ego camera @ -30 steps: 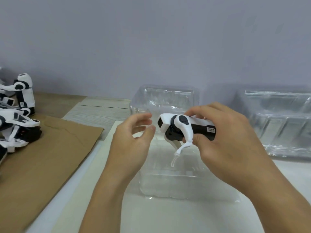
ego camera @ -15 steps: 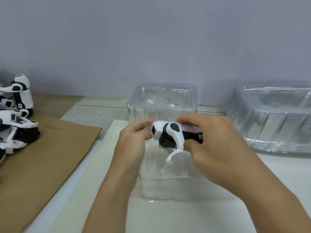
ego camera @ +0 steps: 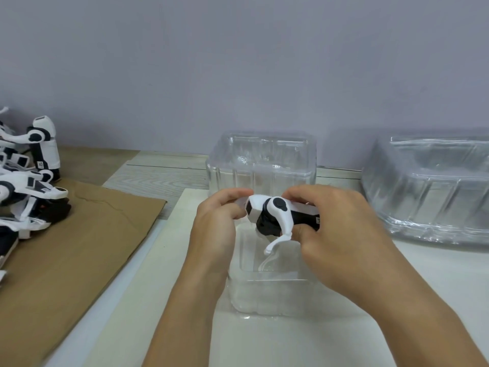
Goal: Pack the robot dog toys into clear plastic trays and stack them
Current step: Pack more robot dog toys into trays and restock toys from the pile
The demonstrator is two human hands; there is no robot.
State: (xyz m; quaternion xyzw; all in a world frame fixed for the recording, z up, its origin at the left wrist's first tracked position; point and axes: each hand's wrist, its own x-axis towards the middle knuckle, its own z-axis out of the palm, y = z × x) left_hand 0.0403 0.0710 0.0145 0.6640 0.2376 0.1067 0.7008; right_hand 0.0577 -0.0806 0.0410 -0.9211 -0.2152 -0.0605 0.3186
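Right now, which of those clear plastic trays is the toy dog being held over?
The near tray, directly under both hands. The robot dog toy hangs above its opening. The tray behind and the large stack at right sit apart, untouched.

Robot dog toy (ego camera: pixel 275 215): smooth plastic, white and black, slight sheen.
Trays (ego camera: pixel 428 192): clear plastic, glossy, ribbed walls.
Cardboard sheet (ego camera: pixel 79 247): brown, matt, creased.
Tabletop (ego camera: pixel 158 178): pale wood grain.
Board (ego camera: pixel 164 260): white, smooth.
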